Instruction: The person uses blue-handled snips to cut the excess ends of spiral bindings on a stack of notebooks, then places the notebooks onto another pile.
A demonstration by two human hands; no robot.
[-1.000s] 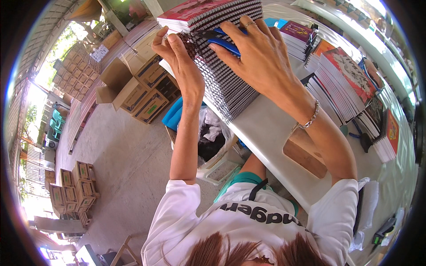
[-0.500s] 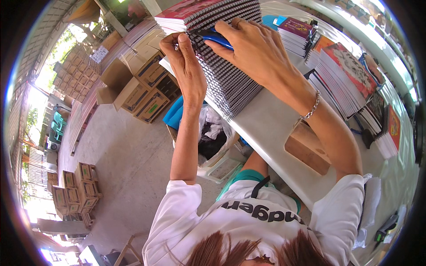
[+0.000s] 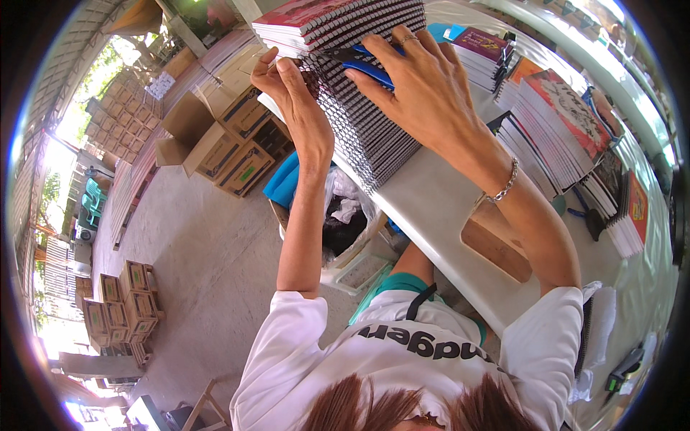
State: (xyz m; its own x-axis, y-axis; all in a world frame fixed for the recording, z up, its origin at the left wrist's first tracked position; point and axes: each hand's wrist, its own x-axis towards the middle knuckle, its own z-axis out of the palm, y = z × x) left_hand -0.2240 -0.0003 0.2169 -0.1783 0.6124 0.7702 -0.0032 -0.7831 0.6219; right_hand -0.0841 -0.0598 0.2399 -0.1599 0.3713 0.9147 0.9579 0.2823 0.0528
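A tall stack of spiral-bound notebooks (image 3: 374,108) with red covers stands at the table's far left edge, its wire coils facing me. My right hand (image 3: 435,97) is closed around the blue handles of small cutting pliers (image 3: 370,70). Their dark jaws point left, at the coil ends near the stack's upper left corner. Beside that corner is my left hand (image 3: 305,108), thumb raised and fingers bent inward against the notebooks' edge. Whatever its fingertips grip is hidden.
More notebooks (image 3: 564,118) lie in piles along the table's right side. The white table (image 3: 438,208) has a rectangular cut-out near my right forearm. Below its left edge stands a bin lined with a plastic bag (image 3: 352,215). Cardboard boxes (image 3: 241,154) are stacked on the floor further left.
My right hand has shifted slightly right and down with the pliers, whose handles now show more. My left thumb and index finger have moved a little apart at the stack's corner.
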